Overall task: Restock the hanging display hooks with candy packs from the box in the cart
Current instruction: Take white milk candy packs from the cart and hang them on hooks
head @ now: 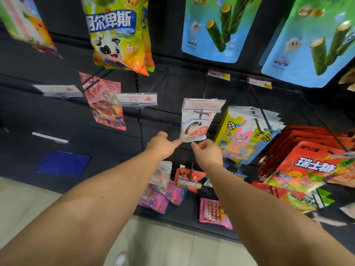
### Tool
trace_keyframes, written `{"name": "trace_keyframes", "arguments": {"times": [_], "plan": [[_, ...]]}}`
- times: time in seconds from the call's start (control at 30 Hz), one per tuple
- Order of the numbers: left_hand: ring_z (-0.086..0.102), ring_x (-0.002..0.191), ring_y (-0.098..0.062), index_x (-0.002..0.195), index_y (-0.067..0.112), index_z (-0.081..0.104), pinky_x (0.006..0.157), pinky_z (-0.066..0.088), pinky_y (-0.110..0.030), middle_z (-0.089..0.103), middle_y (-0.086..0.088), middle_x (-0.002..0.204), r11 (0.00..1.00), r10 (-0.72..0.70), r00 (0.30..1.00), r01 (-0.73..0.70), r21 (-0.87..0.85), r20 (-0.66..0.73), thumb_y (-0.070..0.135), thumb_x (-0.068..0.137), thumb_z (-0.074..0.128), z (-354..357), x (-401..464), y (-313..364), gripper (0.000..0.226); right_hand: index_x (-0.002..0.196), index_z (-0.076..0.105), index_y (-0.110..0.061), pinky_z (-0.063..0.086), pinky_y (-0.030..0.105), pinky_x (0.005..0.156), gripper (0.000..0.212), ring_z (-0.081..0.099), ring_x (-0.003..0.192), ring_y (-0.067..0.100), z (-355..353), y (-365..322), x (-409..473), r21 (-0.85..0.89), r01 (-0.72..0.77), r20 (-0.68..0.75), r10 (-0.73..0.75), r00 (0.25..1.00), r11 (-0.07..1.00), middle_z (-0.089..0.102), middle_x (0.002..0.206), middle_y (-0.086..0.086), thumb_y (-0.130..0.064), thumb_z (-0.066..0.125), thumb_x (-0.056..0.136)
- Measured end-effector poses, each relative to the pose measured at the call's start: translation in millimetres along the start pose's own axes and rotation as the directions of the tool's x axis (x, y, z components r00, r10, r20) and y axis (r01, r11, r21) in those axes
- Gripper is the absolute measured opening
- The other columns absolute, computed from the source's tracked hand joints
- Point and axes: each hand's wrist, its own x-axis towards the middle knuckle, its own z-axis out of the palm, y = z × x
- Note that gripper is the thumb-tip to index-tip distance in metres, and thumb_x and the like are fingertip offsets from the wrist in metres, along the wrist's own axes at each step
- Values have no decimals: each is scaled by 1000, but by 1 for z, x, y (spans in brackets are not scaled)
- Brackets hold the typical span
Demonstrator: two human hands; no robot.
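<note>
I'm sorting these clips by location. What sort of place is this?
Most likely a shop's candy aisle: snack bags such as the White Rabbit candy pack hang on display hooks from a dark back panel, with clear price-tag holders at the hook ends.

We read "阿尔卑斯" on yellow-green cow bag [115, 35]. "毛毛虫形橡皮糖" on yellow pack [240, 135]. "瑞士糖" on red bag [315, 166]. Partial Latin letters "hite Rabbit" on small white pack [195, 127]; we can't make out price tags [219, 74], too blurred.
</note>
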Motion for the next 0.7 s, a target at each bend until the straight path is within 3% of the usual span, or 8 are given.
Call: {"name": "trace_keyframes", "arguments": {"times": [0.1, 0.23, 0.4, 0.7], "plan": [[44, 139, -33, 153, 24, 39, 112, 41, -45, 46, -8, 153, 966, 14, 998, 1, 257, -56, 62, 93, 59, -16, -8, -30, 73, 120, 64, -17, 49, 36, 96, 37, 62, 111, 24, 33, -8, -8, -137, 108, 284, -65, 957, 985, 67, 120, 5, -41, 63, 92], [38, 143, -31, 155, 27, 34, 112, 35, -43, 41, -5, 157, 889, -11, 997, 46, 456, -80, 65, 94, 54, -57, -24, -81, 74, 144, 47, -22, 43, 36, 107, 57, 52, 128, 25, 85, -44, -20, -263, 311, 474, -159, 866, 913, 54, 142, 5, -42, 61, 93], [38, 143, -31, 155, 30, 35, 113, 35, -45, 40, -4, 157, 873, -142, 972, 213, 440, -189, 62, 95, 54, -140, -45, -163, 71, 148, 38, -34, 42, 41, 108, 65, 46, 133, 28, 177, -115, -59, -372, 560, 630, -242, 738, 740, 49, 145, 3, -47, 61, 89], [39, 142, -32, 148, 28, 42, 112, 36, -44, 44, -7, 153, 806, -392, 817, 527, 270, -424, 62, 94, 54, -343, -123, -351, 65, 145, 42, -34, 43, 42, 107, 63, 48, 131, 32, 390, -271, -225, -200, 847, 834, -368, 411, 493, 50, 142, 8, -49, 61, 87]]}}
